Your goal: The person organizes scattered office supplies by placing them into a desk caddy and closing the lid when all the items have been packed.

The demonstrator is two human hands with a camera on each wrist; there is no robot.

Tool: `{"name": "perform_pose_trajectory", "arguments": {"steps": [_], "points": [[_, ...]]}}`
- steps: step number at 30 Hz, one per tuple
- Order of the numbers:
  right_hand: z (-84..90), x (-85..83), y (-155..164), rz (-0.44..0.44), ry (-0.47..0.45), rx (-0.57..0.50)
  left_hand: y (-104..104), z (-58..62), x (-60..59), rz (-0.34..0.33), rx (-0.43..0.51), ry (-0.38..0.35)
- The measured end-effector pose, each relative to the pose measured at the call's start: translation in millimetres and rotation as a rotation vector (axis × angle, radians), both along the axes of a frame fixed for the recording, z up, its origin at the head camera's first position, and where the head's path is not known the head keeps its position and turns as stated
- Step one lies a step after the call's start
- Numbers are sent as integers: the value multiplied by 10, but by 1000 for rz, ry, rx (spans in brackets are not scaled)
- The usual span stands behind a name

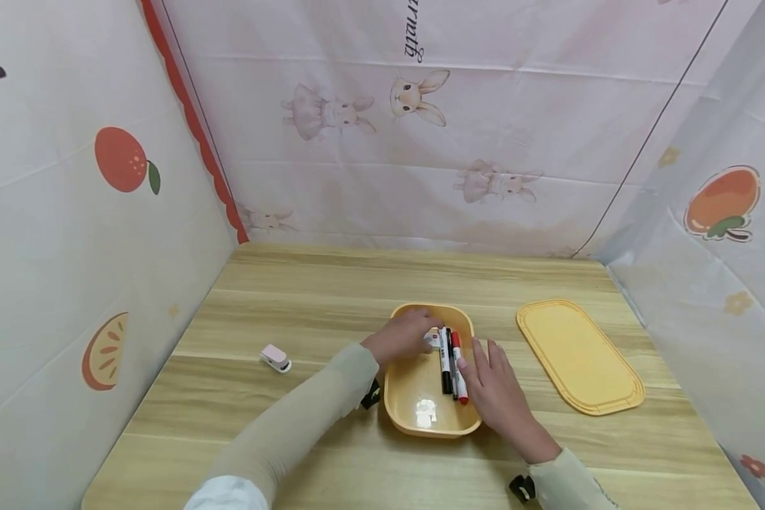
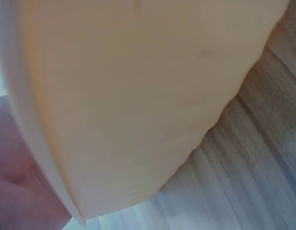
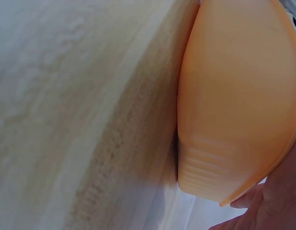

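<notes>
Yellow bin [image 1: 414, 381], lower centre of frame, sitting on the table, open side up. Inside, along its right half: white marker with black end [image 1: 445, 361], red-and-white marker [image 1: 461, 372], a thin dark marker [image 1: 453, 365] between them; all three lie side by side, roughly lengthwise. Small white item with a red mark [image 1: 431, 338] near the bin's far end, left of the markers, partly hidden by fingers.

Left hand [image 1: 403, 336] reaches over the bin's left rim, fingertips at the small white item and near the markers' far ends. Its grip: fingers bent a little, but can't tell if it pinches the item or only touches it. Left wrist view: mostly the bin's pale outer wall, hand at left edge beyond the rim.

Right hand [image 1: 496, 388] at the bin's right rim, fingers fairly straight, thumb just beside the red-and-white marker, contact unclear. Its grip is flat and relaxed, nothing held. Right wrist view: bin's outer wall, some of the hand at lower right.

Further out: flat yellow lid [image 1: 580, 358] on table, right of bin, angled. Pink-and-white stapler [image 1: 276, 358] left of bin, well apart. Wood-grain table [image 1: 306, 297] under everything. Printed sheets behind and both sides: rabbits [image 1: 414, 98] upper centre, fruit at the sides.
</notes>
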State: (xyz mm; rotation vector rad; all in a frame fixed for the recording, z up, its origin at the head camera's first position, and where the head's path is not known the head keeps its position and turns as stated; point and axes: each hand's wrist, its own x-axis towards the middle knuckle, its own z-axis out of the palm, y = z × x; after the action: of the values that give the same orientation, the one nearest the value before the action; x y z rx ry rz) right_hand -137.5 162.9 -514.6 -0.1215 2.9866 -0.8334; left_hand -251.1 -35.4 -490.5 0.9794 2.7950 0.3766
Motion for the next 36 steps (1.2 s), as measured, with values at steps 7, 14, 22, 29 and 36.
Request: {"name": "perform_pose_trajectory", "arguments": {"steps": [7, 14, 22, 29, 36], "points": [[-1, -1, -2, 3, -2, 12, -42, 61, 52, 17, -2, 27], [44, 13, -11, 3, -49, -7, -181, 201, 253, 51, 52, 37], [54, 24, -17, -11, -71, -22, -542, 326, 479, 148, 70, 19], [11, 30, 2, -17, -60, -32, -1005, 350, 618, 307, 147, 1], [11, 10, -2, -22, -52, -26, -1578, 301, 733, 431, 212, 71]]}}
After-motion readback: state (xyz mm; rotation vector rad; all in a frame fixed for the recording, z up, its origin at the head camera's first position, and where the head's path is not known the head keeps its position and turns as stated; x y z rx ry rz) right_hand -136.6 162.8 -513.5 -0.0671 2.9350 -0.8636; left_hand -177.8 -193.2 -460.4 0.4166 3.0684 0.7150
